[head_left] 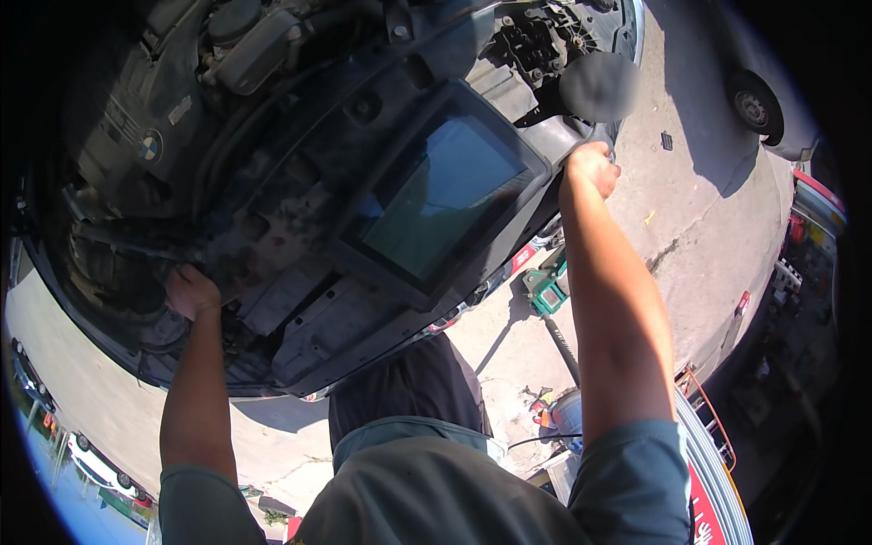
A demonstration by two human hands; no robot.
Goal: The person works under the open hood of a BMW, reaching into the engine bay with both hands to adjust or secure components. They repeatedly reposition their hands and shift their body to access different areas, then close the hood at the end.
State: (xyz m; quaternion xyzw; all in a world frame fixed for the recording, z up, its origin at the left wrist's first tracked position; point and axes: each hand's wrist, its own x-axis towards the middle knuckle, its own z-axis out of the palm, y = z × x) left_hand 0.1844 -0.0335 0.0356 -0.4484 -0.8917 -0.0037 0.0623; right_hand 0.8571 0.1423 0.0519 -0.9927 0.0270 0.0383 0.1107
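Over the dark engine bay of a car, my left hand point(193, 292) reaches down beside hoses and plastic parts, its fingers curled; their tips and anything in them are hidden in shadow. At the front corner of the car, next to the grey trim point(551, 139), my right hand point(592, 170) is closed, with its fingers bent under. What it grips does not show clearly. Between my arms a thick-framed diagnostic tablet point(445, 191) lies tilted on the front panel, its screen full of reflections.
The engine cover point(127, 118) fills the upper left. Below the bumper stands a green floor jack point(548, 295) with a long handle. Another car's wheel point(754, 102) is at the upper right. A blurred grey round patch point(599, 86) hides part of the far corner.
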